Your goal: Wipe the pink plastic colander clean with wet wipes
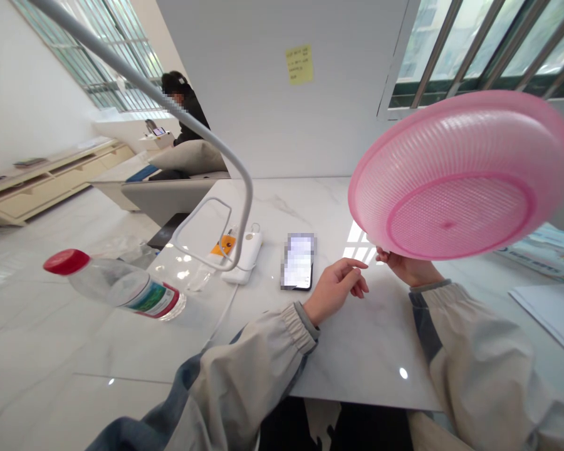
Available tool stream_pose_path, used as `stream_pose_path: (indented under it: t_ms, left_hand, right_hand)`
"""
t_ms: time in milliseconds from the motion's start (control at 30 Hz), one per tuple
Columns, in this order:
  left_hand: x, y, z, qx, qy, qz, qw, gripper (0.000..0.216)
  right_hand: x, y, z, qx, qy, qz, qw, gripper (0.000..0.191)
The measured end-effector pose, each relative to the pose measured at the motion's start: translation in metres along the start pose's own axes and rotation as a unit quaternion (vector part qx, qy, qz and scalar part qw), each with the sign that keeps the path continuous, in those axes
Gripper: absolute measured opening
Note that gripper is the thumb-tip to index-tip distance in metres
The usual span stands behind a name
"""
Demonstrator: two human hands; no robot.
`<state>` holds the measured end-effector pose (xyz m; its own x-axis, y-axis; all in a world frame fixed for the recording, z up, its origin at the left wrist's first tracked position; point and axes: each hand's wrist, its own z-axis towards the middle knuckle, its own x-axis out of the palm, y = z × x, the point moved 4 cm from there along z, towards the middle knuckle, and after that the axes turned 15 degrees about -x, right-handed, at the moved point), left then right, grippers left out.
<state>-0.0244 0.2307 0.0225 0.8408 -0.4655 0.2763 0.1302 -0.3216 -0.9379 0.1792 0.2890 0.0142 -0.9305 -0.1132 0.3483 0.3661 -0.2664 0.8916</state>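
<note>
A round pink plastic basket (455, 207) with a mesh base is tilted above the right side of the table, its underside facing me. My right hand (407, 268) is at its lower edge, fingers curled and partly hidden behind the basket, which it appears to hold. To the left of it, my left hand (339, 285) hovers over the white marble-look table (357, 351). Its fingers are loosely bent and apart, with nothing in them. Just beyond my left wrist lies a phone (298, 262) with a lit, blurred screen.
On the left are a red-capped water bottle (136, 291), a white power strip (244, 257) with a cable, and a curved white stand arm (216, 141). Papers (552, 310) and a blue-white packet (545, 250) lie at right. A yellow note (299, 64) is on the panel. Another person (190, 113) sits farther back.
</note>
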Motion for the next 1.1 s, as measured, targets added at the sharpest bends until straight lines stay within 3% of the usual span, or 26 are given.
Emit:
stream_pose_path:
  t_ms: [200,500,767,1100]
  left_hand:
    - [0.0,0.002,0.002,-0.003,0.002,0.0,1.0,0.037]
    - [0.0,0.003,0.002,-0.002,0.006,0.005,1.0,0.04]
    - [0.002,0.004,0.0,-0.018,0.027,0.022,0.999,0.048]
    - [0.002,0.006,0.002,-0.007,0.021,0.02,1.0,0.054]
  right_hand:
    - [0.004,0.0,-0.003,-0.005,0.049,-0.043,0.998,0.023]
    - [0.001,-0.002,-0.001,0.043,0.006,0.001,0.999,0.023]
    - [0.01,-0.005,-0.007,0.101,-0.019,0.021,0.994,0.037]
    - [0.023,-0.002,-0.014,0.105,0.096,-0.025,0.99,0.045]
